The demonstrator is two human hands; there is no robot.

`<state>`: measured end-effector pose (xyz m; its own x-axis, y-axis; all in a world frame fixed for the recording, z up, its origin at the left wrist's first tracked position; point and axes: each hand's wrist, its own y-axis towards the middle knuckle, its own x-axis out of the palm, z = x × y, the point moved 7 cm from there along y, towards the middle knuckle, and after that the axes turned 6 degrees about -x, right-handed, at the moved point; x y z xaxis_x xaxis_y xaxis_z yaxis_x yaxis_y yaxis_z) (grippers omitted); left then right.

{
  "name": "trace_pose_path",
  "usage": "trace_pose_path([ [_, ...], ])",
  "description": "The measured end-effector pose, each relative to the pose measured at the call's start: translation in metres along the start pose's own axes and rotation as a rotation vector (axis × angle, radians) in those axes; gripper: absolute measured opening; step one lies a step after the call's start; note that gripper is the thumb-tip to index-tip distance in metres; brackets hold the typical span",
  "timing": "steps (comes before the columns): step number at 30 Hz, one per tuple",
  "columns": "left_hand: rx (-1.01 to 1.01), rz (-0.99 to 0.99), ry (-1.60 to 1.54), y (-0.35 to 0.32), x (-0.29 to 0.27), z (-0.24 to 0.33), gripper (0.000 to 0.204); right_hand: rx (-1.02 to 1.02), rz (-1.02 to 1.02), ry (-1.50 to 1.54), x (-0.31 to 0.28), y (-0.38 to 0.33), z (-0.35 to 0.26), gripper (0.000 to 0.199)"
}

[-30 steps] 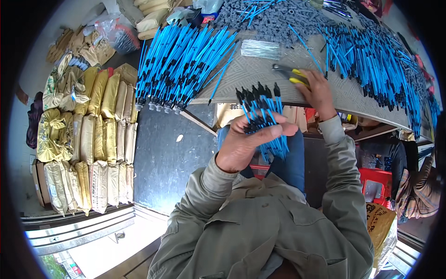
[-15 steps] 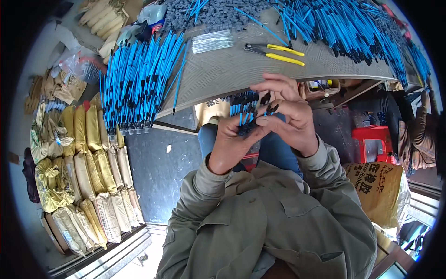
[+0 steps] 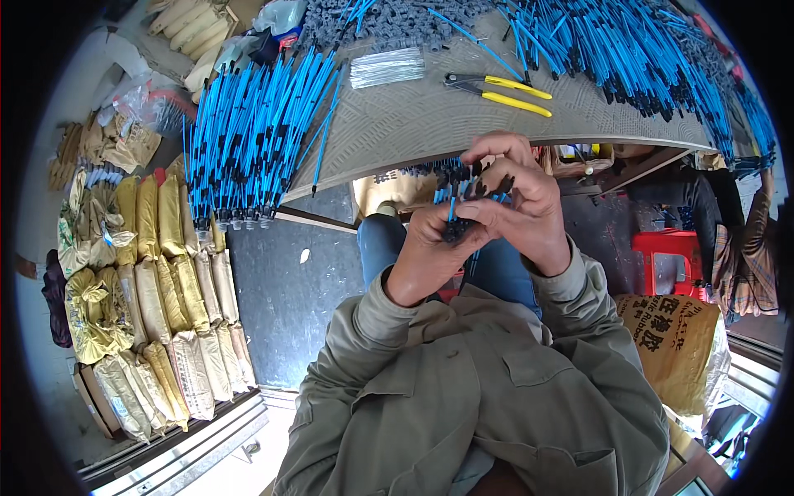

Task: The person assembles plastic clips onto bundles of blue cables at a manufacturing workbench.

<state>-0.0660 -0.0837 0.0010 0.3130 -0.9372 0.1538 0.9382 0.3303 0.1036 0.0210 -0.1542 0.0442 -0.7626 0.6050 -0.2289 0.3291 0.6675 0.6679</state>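
Note:
In front of my lap, below the table's near edge, both my hands are closed around a bundle of thin blue tubes with black fittings [image 3: 453,196]. My left hand [image 3: 428,258] wraps the bundle from below, its fingers mostly hidden. My right hand [image 3: 533,211] pinches at the black ends with thumb and fingers; its upper fingers curl above them. Much of the bundle is covered by my hands.
On the table [image 3: 397,124] lie yellow-handled cutting pliers [image 3: 509,91], a stack of thin silvery wires [image 3: 387,68], many blue tubes at left [image 3: 256,140] and right [image 3: 628,66], and a heap of grey fittings [image 3: 389,25]. Filled sacks [image 3: 157,298] lie left; a red stool [image 3: 672,244] stands right.
My hands and the bundle have shifted slightly right in the view. The right thumb and fingers have moved over the bundle's black ends. The table things shift with the view.

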Motion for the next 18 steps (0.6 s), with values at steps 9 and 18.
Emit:
trace_pose_path([
  [9, -0.081, -0.039, -0.03, -0.002, 0.002, 0.017, 0.014, -0.003, 0.13, 0.242, -0.001, 0.014, 0.002, 0.027],
  [18, -0.104, -0.126, -0.059, -0.003, -0.004, 0.109, 0.023, 0.093, -0.443, 0.567, 0.083, -0.069, 0.074, 0.061],
])
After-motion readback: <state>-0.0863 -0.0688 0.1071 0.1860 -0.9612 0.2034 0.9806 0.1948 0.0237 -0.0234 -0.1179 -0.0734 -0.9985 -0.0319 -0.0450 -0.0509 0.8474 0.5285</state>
